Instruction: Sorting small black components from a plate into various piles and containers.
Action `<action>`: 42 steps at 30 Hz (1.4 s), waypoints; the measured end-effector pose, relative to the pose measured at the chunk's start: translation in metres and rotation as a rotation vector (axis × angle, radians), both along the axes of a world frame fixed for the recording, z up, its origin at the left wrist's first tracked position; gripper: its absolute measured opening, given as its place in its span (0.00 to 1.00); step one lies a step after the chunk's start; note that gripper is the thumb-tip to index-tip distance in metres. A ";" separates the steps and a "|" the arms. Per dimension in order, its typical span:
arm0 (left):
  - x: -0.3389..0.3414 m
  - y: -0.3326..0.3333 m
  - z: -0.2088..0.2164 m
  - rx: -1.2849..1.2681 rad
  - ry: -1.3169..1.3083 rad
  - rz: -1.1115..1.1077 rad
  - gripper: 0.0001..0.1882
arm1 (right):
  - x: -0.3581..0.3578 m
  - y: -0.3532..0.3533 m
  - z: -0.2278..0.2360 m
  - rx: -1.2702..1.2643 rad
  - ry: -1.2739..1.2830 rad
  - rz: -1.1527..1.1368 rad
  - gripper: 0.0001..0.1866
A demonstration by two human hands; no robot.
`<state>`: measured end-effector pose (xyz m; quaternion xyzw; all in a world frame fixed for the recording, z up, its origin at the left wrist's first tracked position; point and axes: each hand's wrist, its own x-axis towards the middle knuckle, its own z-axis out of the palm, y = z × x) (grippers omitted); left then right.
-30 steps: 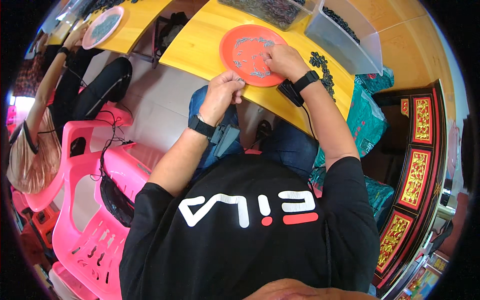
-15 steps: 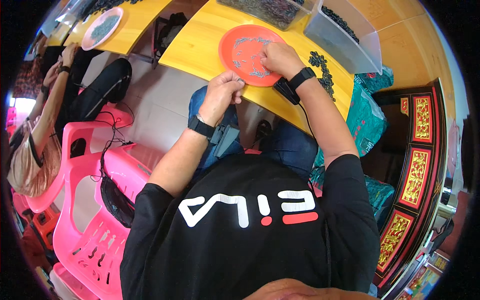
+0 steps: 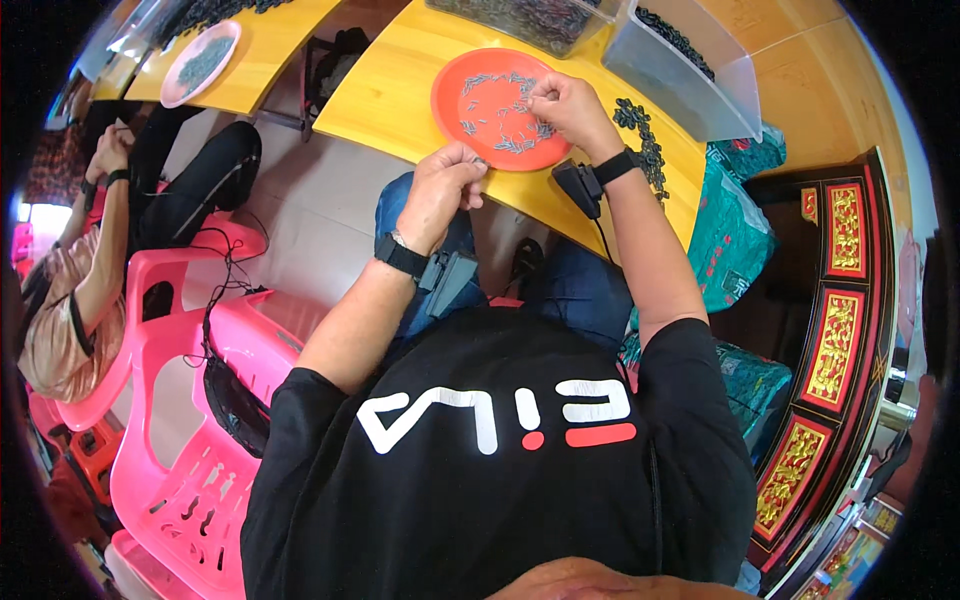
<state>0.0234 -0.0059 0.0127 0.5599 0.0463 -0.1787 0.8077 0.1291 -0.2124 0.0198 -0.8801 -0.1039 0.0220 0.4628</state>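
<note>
A round red plate (image 3: pixel 449 92) lies on the yellow table, with many small grey metal pins (image 3: pixel 514 145) scattered in it. My right hand (image 3: pixel 577 118) hovers over the plate's right side, thumb and fingertips pinched together; whatever they hold is too small to see. At the near rim of the plate, my left hand (image 3: pixel 440 195) is closed, thumb and forefinger pinching a small dark piece (image 3: pixel 480 162) whose kind I cannot make out. Several small black parts (image 3: pixel 645 150) are strewn on the table to the right of my right hand.
Two clear plastic bins (image 3: pixel 680 95) (image 3: pixel 520 20) of black parts stand at the table's far side. Green bags (image 3: pixel 735 230) are piled on the right beside a carved cabinet (image 3: pixel 835 340). On the left, a person (image 3: pixel 85 310) sits near another table with a pink plate (image 3: pixel 177 85).
My right hand has lifted slightly and drawn toward the right, away from the pins, still pinched. My left hand stays almost in place. The other person's hands have shifted a little.
</note>
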 end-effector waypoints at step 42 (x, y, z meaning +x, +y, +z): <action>0.005 0.005 -0.005 0.029 0.025 0.019 0.04 | -0.018 0.037 0.017 -0.839 -0.267 0.351 0.07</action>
